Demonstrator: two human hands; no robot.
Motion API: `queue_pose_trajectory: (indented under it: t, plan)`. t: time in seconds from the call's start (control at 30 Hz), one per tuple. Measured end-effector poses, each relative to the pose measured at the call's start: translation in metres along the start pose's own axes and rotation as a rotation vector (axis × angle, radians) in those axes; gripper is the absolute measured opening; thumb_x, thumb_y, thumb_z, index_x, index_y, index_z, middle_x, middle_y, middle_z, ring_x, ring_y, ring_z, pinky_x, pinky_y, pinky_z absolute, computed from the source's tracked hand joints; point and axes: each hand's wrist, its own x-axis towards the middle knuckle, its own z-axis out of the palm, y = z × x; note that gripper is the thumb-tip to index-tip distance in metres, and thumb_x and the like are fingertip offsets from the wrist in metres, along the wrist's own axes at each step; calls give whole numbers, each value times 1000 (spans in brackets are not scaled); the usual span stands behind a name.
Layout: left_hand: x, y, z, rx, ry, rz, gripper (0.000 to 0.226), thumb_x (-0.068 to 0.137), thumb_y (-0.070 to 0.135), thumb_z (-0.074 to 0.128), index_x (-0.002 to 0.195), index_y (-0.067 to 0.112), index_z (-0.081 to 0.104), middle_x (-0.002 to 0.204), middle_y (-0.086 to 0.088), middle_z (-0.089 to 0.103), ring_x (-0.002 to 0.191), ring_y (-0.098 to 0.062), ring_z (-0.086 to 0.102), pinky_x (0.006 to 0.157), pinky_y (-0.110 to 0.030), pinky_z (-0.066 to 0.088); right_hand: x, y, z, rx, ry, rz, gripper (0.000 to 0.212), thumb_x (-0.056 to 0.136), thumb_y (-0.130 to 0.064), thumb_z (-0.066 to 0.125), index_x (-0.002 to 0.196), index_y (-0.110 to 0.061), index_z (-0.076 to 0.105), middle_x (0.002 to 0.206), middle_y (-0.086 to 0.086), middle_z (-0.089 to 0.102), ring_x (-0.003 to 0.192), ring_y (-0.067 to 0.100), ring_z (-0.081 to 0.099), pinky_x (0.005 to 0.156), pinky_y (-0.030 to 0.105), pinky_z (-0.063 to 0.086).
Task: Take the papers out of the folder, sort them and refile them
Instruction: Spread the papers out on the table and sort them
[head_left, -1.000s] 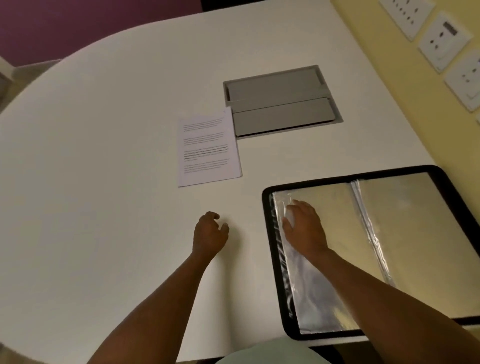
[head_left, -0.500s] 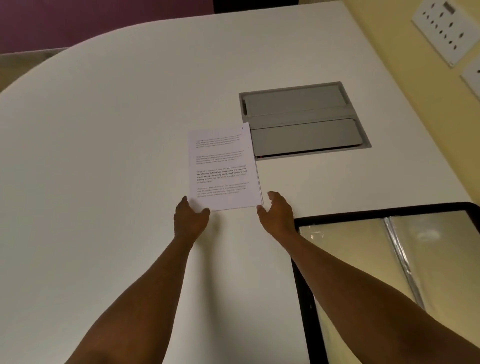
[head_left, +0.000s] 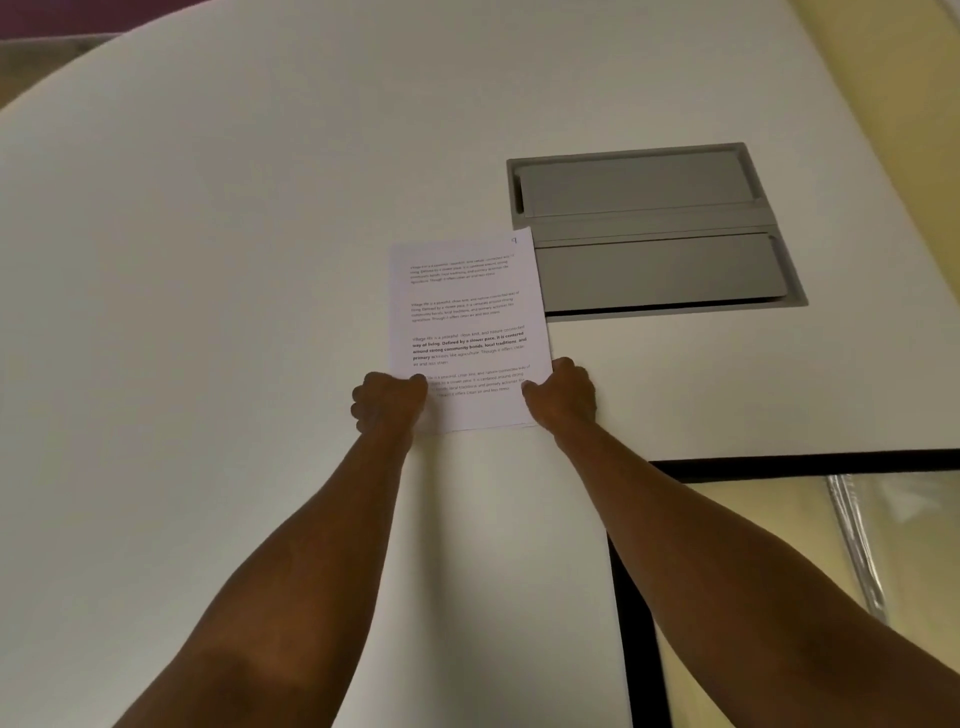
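Observation:
A white stack of printed papers (head_left: 467, 317) lies on the white table (head_left: 234, 260), its top right corner over the grey hatch. My left hand (head_left: 387, 402) grips the stack's lower left edge, thumb on top. My right hand (head_left: 563, 395) grips the lower right edge the same way. The black folder (head_left: 636, 623) lies open at the lower right, its clear plastic sleeves (head_left: 857, 545) showing; it runs out of view to the right and below.
A grey recessed cable hatch (head_left: 654, 228) with two lids is set into the table just right of the papers. A yellow wall (head_left: 930, 78) borders the table on the right. The table's curved far edge runs along the upper left.
Both hands left the folder area, reached forward to the papers and now grip the stack's lower corners. The view has shifted forward, so the folder sits lower right.

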Motion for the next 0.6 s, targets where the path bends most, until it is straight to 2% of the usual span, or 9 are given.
queue_pose_trajectory:
  t: [0.1, 0.13, 0.2, 0.27, 0.3, 0.37, 0.43, 0.5, 0.6]
  plan:
    - [-2, 8, 3, -1, -12, -35, 37, 72, 26, 64, 102, 9, 51, 118, -10, 43, 105, -28, 43, 82, -39, 49, 2, -6, 3, -68, 11, 46, 45, 86, -31, 68, 120, -6, 53, 125, 15, 50, 111, 31, 55, 88, 39, 52]
    - [-3, 12, 4, -9, -12, -48, 39, 75, 25, 66, 106, 9, 49, 121, -11, 40, 108, -29, 42, 80, -38, 47, 3, -8, 4, -71, 19, 50, 45, 87, -30, 68, 121, -6, 52, 125, 15, 50, 111, 31, 55, 88, 39, 51]
    - [-4, 19, 6, -64, -23, -48, 60, 74, 28, 72, 121, 5, 42, 126, -12, 42, 115, -33, 46, 84, -40, 50, 3, -11, 7, -24, 41, 36, 40, 88, -24, 65, 121, -6, 51, 123, 14, 54, 108, 31, 59, 86, 39, 53]
    - [-3, 25, 5, -152, -67, -54, 76, 63, 35, 75, 124, 4, 41, 122, -10, 54, 108, -32, 56, 88, -43, 54, 4, -10, 8, 90, 48, 17, 32, 91, -18, 61, 118, -7, 51, 120, 12, 60, 104, 30, 62, 84, 42, 56]
    - [-1, 26, 4, -162, -84, -58, 77, 57, 39, 72, 120, 4, 45, 118, -9, 59, 103, -31, 59, 87, -44, 55, 4, -7, 8, 158, 34, 10, 28, 92, -16, 59, 118, -8, 51, 120, 11, 61, 102, 29, 63, 83, 42, 57]
    - [4, 21, 2, -137, -102, -40, 68, 55, 44, 63, 111, 7, 54, 110, -10, 63, 99, -30, 61, 84, -44, 56, 1, -1, 3, 321, -25, 3, 25, 94, -13, 57, 119, -10, 52, 122, 7, 61, 100, 26, 63, 75, 40, 60]
    - [4, 12, -3, -73, -112, -25, 59, 60, 47, 61, 106, 9, 59, 112, -10, 60, 100, -30, 59, 84, -43, 55, -9, 4, -6, 495, -98, 15, 29, 95, -12, 57, 124, -13, 53, 123, 5, 59, 99, 23, 61, 66, 34, 61]
    - [-3, 1, -9, -45, -115, 13, 63, 65, 48, 64, 115, 12, 59, 121, -10, 55, 106, -30, 57, 89, -44, 53, -26, 11, -16, 653, -170, 45, 36, 95, -10, 59, 130, -15, 51, 121, 4, 58, 101, 22, 61, 67, 34, 61]
    - [-23, -27, -21, -180, -155, 109, 72, 77, 40, 69, 138, 13, 42, 134, -5, 50, 116, -27, 55, 100, -44, 47, -63, 36, -21, 841, -301, 91, 41, 94, -9, 60, 133, -19, 50, 122, 2, 59, 108, 22, 61, 68, 33, 59]
